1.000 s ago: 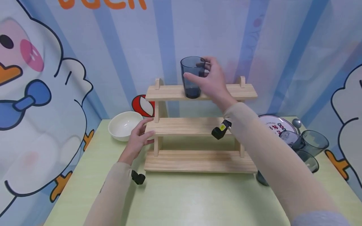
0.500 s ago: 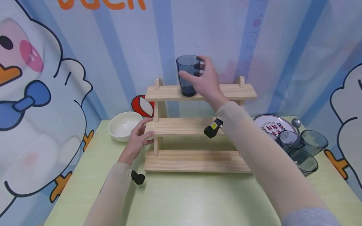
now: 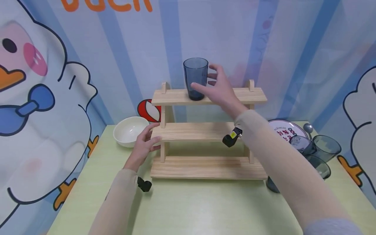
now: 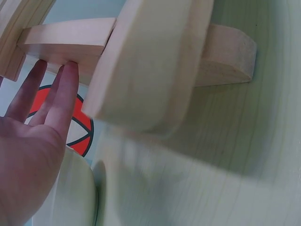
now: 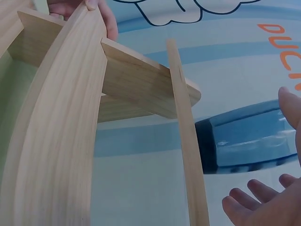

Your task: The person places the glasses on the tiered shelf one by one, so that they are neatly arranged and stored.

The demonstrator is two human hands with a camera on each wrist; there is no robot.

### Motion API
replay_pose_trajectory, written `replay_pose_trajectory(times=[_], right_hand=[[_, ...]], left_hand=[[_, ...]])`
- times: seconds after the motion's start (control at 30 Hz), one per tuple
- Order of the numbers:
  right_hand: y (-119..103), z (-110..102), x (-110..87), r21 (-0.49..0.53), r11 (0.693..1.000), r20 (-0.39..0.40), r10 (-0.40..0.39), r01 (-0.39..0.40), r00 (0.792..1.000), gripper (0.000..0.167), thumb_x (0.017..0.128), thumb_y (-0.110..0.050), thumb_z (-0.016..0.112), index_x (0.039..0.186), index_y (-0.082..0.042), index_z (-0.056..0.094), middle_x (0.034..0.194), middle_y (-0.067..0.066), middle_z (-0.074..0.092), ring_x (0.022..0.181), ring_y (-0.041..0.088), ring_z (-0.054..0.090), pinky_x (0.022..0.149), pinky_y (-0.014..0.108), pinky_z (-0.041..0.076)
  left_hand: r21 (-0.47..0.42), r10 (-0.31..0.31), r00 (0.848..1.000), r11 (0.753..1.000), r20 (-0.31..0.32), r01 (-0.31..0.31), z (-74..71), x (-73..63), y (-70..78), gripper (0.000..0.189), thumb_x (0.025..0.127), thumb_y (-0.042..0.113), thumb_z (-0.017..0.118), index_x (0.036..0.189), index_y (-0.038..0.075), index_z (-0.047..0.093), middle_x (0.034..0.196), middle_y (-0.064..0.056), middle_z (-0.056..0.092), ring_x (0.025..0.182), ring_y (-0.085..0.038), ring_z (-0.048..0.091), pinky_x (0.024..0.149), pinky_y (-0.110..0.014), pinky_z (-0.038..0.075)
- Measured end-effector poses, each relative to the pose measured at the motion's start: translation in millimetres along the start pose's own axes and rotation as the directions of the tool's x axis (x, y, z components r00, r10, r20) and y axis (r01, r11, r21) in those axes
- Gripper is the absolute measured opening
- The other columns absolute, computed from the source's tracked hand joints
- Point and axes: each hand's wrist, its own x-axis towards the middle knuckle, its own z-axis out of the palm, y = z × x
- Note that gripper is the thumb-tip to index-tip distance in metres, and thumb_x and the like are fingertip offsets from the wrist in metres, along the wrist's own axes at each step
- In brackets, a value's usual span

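Observation:
A blue-grey tinted drinking glass (image 3: 195, 73) stands upright on the top tier of a three-tier wooden rack (image 3: 191, 130), left of its middle. Beside it, my right hand (image 3: 224, 89) has its fingers spread. The right wrist view shows a gap between those fingers and the glass (image 5: 254, 136). With my left hand (image 3: 142, 147) I hold the rack's left end at the middle tier. The left wrist view shows straight fingertips (image 4: 70, 70) against the side support; in the right wrist view the thumb lies on the shelf edge.
Left of the rack sits a white bowl (image 3: 130, 130). At the right, partly behind my right arm, are several tinted glasses (image 3: 326, 148), a patterned plate (image 3: 286, 129) and a spoon (image 3: 308, 128). A printed curtain (image 3: 141, 49) hangs close behind.
The glass moved slightly left on the top tier, then came to rest. My right hand has let go and drawn back to the right. My left hand stays in place.

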Motion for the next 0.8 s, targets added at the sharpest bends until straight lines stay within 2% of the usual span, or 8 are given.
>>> replay_pose_trajectory(times=[0.2, 0.4, 0.67, 0.8], right_hand=[[5, -19, -14.6, -0.030, 0.999, 0.064, -0.036, 0.038, 0.997, 0.100, 0.087, -0.052, 0.083, 0.164, -0.026, 0.026, 0.164, 0.004, 0.040, 0.149, 0.026, 0.041, 0.118, 0.045, 0.043], [7, -42, -33.1, -0.087, 0.994, 0.079, -0.062, 0.069, 0.995, 0.095, 0.088, -0.050, 0.082, 0.163, -0.025, 0.031, 0.162, 0.004, 0.044, 0.148, 0.025, 0.045, 0.120, 0.048, 0.041], [19, -79, -63.4, -0.081, 0.991, 0.104, -0.099, 0.108, 0.990, 0.086, 0.092, -0.038, 0.082, 0.161, -0.021, 0.034, 0.158, 0.007, 0.048, 0.146, 0.029, 0.047, 0.122, 0.051, 0.037], [26, -97, -80.4, -0.076, 0.993, 0.114, -0.086, 0.095, 0.990, 0.083, 0.094, -0.032, 0.081, 0.161, -0.018, 0.033, 0.159, 0.009, 0.046, 0.147, 0.032, 0.046, 0.122, 0.052, 0.038]], left_hand=[[-0.006, -0.013, 1.000, 1.000, -0.010, 0.013, -2.1, -1.6, -2.0, 0.057, 0.102, 0.020, 0.070, 0.154, 0.028, 0.049, 0.153, -0.015, 0.050, 0.129, -0.036, 0.057, 0.100, -0.054, 0.056], [-0.004, 0.000, 1.000, 1.000, -0.006, 0.000, -3.5, -4.3, -2.6, 0.056, 0.102, 0.021, 0.069, 0.154, 0.030, 0.049, 0.153, -0.015, 0.050, 0.127, -0.033, 0.058, 0.099, -0.050, 0.058], [0.002, 0.001, 1.000, 1.000, 0.002, -0.001, -2.7, -3.5, -1.7, 0.057, 0.103, 0.020, 0.068, 0.155, 0.028, 0.047, 0.153, -0.016, 0.049, 0.128, -0.035, 0.057, 0.099, -0.050, 0.058], [0.002, -0.012, 1.000, 1.000, -0.004, 0.012, -3.1, -3.2, -2.4, 0.058, 0.103, 0.020, 0.069, 0.156, 0.026, 0.047, 0.153, -0.016, 0.049, 0.129, -0.037, 0.056, 0.100, -0.052, 0.057]])
